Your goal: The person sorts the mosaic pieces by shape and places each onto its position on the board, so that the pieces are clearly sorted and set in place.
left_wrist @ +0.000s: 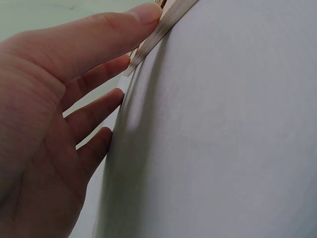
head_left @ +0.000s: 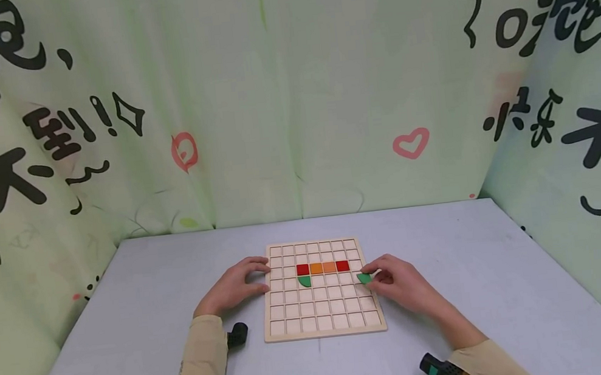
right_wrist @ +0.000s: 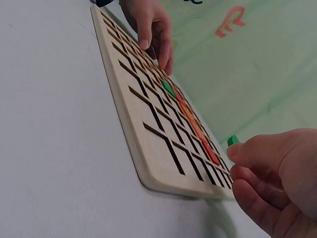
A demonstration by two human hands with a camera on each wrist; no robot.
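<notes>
A light wooden grid board [head_left: 325, 333] lies flat on the table, divided into square cells. One row holds two red squares, a red square [head_left: 302, 270] at its left end and another red square [head_left: 343, 265] at its right, with two orange squares [head_left: 322, 267] between them. Below the left red square sits a green quarter-round piece [head_left: 304, 281]. My left hand [head_left: 236, 286] touches the board's left edge with thumb and fingertips. Over the right edge, my right hand [head_left: 401, 284] pinches another green piece [head_left: 364, 278] between thumb and finger, held above the board in the right wrist view.
The white table [head_left: 176, 255] spreads around the board. Pale green curtains [head_left: 323, 87] with black lettering and pink hearts hang behind and at both sides. A black wrist camera [head_left: 237, 335] sits at the left sleeve, another black camera [head_left: 439, 368] at the right sleeve.
</notes>
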